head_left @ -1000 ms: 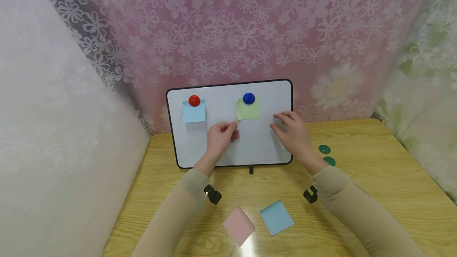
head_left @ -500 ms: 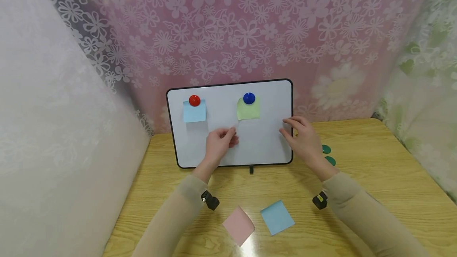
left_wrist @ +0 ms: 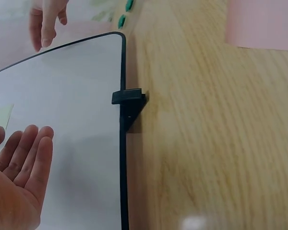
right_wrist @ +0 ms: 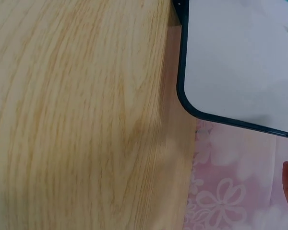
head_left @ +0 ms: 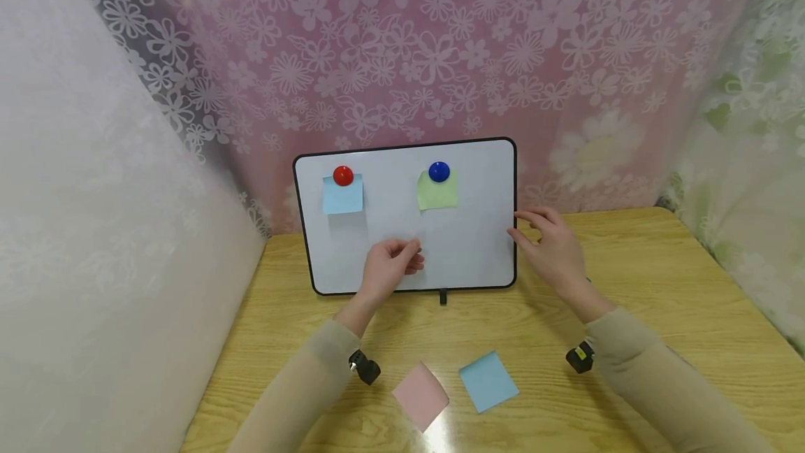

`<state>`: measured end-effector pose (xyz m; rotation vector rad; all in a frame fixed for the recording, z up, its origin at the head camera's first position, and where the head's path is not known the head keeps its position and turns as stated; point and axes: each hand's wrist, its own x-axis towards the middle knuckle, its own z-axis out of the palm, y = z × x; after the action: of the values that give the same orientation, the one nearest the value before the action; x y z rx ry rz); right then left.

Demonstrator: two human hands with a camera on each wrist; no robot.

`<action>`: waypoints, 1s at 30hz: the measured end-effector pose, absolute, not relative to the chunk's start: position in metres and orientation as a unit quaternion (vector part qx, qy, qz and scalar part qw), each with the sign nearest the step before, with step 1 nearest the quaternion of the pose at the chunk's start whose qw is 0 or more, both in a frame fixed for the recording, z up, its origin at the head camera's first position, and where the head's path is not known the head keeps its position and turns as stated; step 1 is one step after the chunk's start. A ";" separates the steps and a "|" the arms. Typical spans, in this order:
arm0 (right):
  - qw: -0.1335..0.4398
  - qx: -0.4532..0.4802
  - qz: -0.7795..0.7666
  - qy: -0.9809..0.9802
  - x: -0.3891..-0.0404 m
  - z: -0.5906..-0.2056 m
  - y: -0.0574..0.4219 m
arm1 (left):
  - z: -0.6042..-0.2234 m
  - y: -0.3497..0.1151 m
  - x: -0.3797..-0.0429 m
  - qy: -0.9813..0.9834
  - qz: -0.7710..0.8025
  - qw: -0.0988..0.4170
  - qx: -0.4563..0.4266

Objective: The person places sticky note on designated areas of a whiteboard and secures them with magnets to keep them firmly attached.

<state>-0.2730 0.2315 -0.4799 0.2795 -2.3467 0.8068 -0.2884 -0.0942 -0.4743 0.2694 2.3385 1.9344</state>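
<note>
A black-framed whiteboard (head_left: 478, 250) stands upright on the table. On it, a red round magnet (head_left: 342, 175) holds a light-blue sticky note (head_left: 342, 200), and a blue magnet (head_left: 439, 171) holds a light-green note (head_left: 438, 196). In front of the board's lower middle is my left hand (head_left: 386, 270), below and left of the green note. The left wrist view shows its fingers (left_wrist: 36, 160) extended, with nothing held. My right hand (head_left: 556, 252) is at the board's right edge, thumb and fingers apart and empty; whether it touches the frame I cannot tell.
A pink sticky note (head_left: 421, 397) and a blue one (head_left: 489, 381) lie on the table (head_left: 283, 369) in front. Green magnets (left_wrist: 122, 21) rest right of the board, mostly hidden behind my right hand in the head view. A black foot (head_left: 443, 296) supports the board.
My right hand has moved right, from in front of the board to its right edge, covering the green magnets. My left hand has moved slightly down. Notes and magnets stay put.
</note>
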 end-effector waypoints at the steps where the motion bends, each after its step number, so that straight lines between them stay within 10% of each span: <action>1: 0.315 0.104 0.305 -0.893 -0.273 -0.480 0.233 | -0.475 -0.095 -0.287 0.769 0.631 0.050 0.091; 30: 0.219 0.068 0.284 -0.931 -0.251 -0.499 0.282 | -0.500 -0.128 -0.259 0.819 0.527 0.146 0.174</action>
<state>-0.2507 0.2816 -0.4987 0.1881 -2.5762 0.7860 -0.2587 -0.1279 -0.5002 0.5017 2.3572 1.5178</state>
